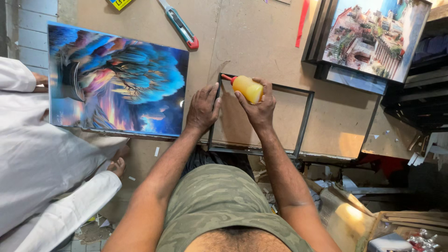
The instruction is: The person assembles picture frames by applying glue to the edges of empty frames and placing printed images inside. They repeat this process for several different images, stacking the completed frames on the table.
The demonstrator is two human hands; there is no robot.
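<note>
Here yellow glue bottle (248, 88), red nozzle, tilted.

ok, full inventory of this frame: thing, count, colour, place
glue bottle: 1, yellow with red nozzle, in right hand, tip at frame's top-left corner
frame: 1, dark, empty, flat on board
board: 1, brown, work surface
tree print: 1, blue and pink, on board at left
knife: 1, teal and grey with red end, top centre
city print: 1, framed, multicolour, top right
red strip: 1, top
co-worker's sleeve: white, left edge
left hand: presses frame's left side
right hand: holds glue bottle
</note>
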